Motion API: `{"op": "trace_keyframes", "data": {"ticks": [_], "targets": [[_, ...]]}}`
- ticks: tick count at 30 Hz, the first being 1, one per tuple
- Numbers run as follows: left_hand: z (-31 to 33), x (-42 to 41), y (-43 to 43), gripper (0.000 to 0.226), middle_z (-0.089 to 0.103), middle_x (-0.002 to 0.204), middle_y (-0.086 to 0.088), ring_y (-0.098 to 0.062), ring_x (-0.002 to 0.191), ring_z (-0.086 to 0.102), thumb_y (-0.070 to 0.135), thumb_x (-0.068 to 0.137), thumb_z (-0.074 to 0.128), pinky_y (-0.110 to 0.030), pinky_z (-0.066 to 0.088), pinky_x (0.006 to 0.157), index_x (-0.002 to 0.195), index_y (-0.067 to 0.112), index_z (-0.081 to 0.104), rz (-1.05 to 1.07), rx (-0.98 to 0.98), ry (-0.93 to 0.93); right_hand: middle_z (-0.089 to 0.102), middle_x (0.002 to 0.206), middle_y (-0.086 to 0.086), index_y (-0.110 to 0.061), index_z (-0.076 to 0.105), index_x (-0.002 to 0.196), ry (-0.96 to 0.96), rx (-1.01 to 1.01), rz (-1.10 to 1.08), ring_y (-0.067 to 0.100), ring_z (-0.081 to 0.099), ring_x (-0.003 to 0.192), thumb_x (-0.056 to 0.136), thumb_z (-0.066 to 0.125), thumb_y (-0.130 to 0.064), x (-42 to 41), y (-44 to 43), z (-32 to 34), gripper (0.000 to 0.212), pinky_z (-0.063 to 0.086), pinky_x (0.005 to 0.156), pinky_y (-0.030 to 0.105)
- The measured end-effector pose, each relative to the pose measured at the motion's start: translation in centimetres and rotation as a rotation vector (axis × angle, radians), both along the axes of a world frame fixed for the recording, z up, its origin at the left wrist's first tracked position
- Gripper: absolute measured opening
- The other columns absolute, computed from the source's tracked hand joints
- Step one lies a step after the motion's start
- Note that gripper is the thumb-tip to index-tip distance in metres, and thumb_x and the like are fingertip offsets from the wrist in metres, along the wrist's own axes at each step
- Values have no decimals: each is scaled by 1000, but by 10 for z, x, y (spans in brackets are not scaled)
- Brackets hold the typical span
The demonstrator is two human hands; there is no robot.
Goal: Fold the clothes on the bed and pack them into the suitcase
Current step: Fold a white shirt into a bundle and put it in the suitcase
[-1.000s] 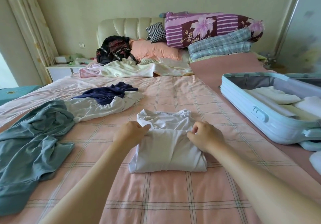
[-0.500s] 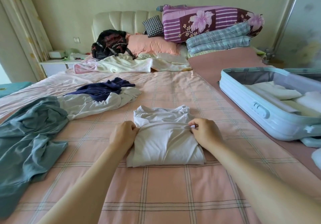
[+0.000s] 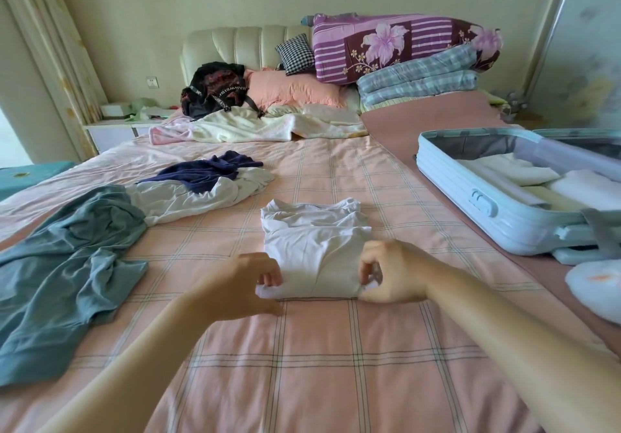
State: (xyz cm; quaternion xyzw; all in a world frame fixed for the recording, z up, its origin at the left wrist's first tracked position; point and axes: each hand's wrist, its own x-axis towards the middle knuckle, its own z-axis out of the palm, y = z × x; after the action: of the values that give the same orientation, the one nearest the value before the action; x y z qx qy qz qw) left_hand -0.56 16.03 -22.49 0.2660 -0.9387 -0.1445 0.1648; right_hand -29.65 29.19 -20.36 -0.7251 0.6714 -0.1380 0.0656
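A folded white shirt (image 3: 314,247) lies in the middle of the pink checked bed (image 3: 302,348). My left hand (image 3: 242,284) pinches its near left corner and my right hand (image 3: 393,273) pinches its near right corner, both at the edge closest to me. An open light-blue suitcase (image 3: 487,204) sits at the right with folded pale clothes inside. Unfolded clothes lie to the left: a grey-blue garment (image 3: 64,264), a white one (image 3: 188,197) and a navy one (image 3: 205,172) on top of it.
Pillows, a purple floral quilt (image 3: 396,46) and checked blankets are piled at the headboard, with a black bag (image 3: 215,89) and a crumpled pale sheet (image 3: 255,126). A white nightstand (image 3: 114,131) stands at the far left. Something white lies at the right edge (image 3: 594,284).
Both hands slid from the shirt's middle fold down its sides to the near corners. The camera view shifted a little.
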Motion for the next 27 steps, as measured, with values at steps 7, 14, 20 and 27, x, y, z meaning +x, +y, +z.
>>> {"op": "trace_keyframes", "data": {"ticks": [7,14,20,27], "targets": [[3,18,5,33,65,70,15,0,75,59,33,69,89,-17,46,63,62,46,59,170,-26,103,59,73,-18,-22,71,68,46,-45,-39,-4,54,68,75,83,-30,-6,12,4,16,34,65,18],[25,42,13,16,62,86,20,1,83,55,44,77,80,-15,40,70,71,40,66,293,-5,-261,62,84,-16,-27,65,70,248,102,-58,3,54,80,79,76,-27,-16,30,11,15,35,75,21],[16,10,27,46,45,122,20,-3,114,40,49,72,70,-28,37,105,111,38,50,66,-333,-229,28,146,-3,-33,40,130,453,56,3,19,25,139,74,66,-30,13,24,2,62,21,115,31],[20,-8,29,53,42,149,23,-6,138,40,30,87,48,-36,31,117,138,44,51,138,144,-411,55,144,-4,-40,53,141,130,236,-115,21,52,130,89,43,-14,17,16,1,59,42,106,32]]}}
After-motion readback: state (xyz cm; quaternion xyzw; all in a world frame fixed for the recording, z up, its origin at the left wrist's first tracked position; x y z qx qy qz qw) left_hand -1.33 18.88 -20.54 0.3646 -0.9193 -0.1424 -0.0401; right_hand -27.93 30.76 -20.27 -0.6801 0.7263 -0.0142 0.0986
